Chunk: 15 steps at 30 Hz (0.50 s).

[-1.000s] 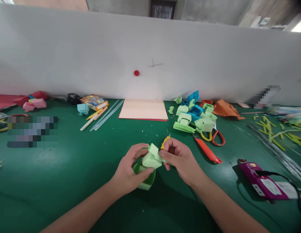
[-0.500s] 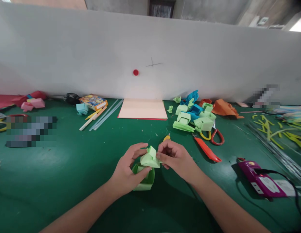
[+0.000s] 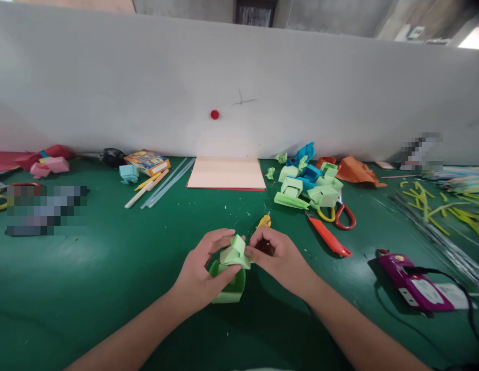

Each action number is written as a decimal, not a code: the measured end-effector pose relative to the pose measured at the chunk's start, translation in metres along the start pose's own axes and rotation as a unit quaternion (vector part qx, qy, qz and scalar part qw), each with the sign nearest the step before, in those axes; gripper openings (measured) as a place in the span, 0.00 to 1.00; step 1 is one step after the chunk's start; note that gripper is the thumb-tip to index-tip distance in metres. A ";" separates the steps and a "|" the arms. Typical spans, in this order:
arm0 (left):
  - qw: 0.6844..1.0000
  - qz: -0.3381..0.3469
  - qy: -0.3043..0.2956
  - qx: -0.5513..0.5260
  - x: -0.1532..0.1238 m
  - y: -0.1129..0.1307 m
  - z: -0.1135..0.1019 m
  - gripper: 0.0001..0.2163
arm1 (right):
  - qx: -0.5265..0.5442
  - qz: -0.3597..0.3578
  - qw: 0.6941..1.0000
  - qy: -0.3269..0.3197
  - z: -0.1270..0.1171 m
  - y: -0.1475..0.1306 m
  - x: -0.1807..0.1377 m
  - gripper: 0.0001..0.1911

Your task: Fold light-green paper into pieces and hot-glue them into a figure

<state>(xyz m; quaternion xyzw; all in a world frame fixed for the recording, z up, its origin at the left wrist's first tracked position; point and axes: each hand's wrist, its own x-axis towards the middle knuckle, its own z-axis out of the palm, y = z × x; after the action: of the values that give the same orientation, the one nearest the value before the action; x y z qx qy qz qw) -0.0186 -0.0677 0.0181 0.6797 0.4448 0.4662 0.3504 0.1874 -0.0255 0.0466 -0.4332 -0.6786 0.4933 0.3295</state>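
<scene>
Between my hands is a small folded piece of light green paper (image 3: pixel 234 255) with a raised tab on top. My left hand (image 3: pixel 202 270) grips it from the left, thumb in front and fingers behind. My right hand (image 3: pixel 280 260) pinches its right edge between thumb and fingers. Just below the folded piece, partly hidden by it and my left thumb, a green paper box (image 3: pixel 230 295) stands on the table with its top open. Beyond my right hand lies a yellow tool (image 3: pixel 264 221) with a pointed tip, its lower part covered by the hand.
Folded green and blue paper pieces (image 3: pixel 291 186) are heaped at the back right, over scissors (image 3: pixel 345 216). An orange-red cutter (image 3: pixel 329 236) lies nearer. A purple device (image 3: pixel 413 283) with a black cable sits right. Peach paper (image 3: pixel 226 173) and glue sticks (image 3: pixel 167 185) lie at the back.
My two hands and the folded paper have shifted very slightly left, and more of the yellow tool shows. The right hand still pinches the paper's edge.
</scene>
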 end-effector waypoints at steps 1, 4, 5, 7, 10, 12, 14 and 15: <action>1.000 -0.001 0.001 0.002 0.000 0.000 0.000 0.24 | -0.004 -0.002 1.000 -0.001 0.000 0.000 0.000 0.09; 1.000 -0.013 -0.001 -0.002 0.000 0.001 -0.001 0.24 | -0.016 -0.004 1.000 0.000 0.001 -0.001 0.000 0.08; 1.000 -0.016 -0.003 -0.002 -0.001 0.002 -0.001 0.24 | -0.018 -0.003 1.000 0.000 0.002 -0.001 0.000 0.08; 1.000 -0.018 -0.004 0.003 -0.001 0.004 -0.002 0.23 | -0.019 -0.004 1.000 0.003 0.003 -0.003 0.000 0.08; 1.000 -0.014 -0.003 0.016 -0.001 0.005 -0.003 0.22 | -0.005 -0.008 1.000 0.004 0.005 -0.004 -0.001 0.08; 1.000 -0.017 0.000 0.026 -0.001 0.005 -0.004 0.22 | 0.007 -0.009 1.000 0.006 0.007 -0.003 0.000 0.08; 0.999 -0.021 0.003 0.033 -0.001 0.005 -0.004 0.22 | 0.023 -0.007 1.000 0.009 0.008 -0.002 0.000 0.09; 0.999 -0.022 0.005 0.035 -0.001 0.004 -0.004 0.22 | 0.032 -0.006 0.999 0.011 0.008 -0.001 0.000 0.09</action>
<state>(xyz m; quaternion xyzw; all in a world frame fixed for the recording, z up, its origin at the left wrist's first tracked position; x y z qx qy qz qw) -0.0215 -0.0696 0.0230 0.6793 0.4772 0.4459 0.3348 0.1798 -0.0284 0.0452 -0.4240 -0.6615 0.5078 0.3531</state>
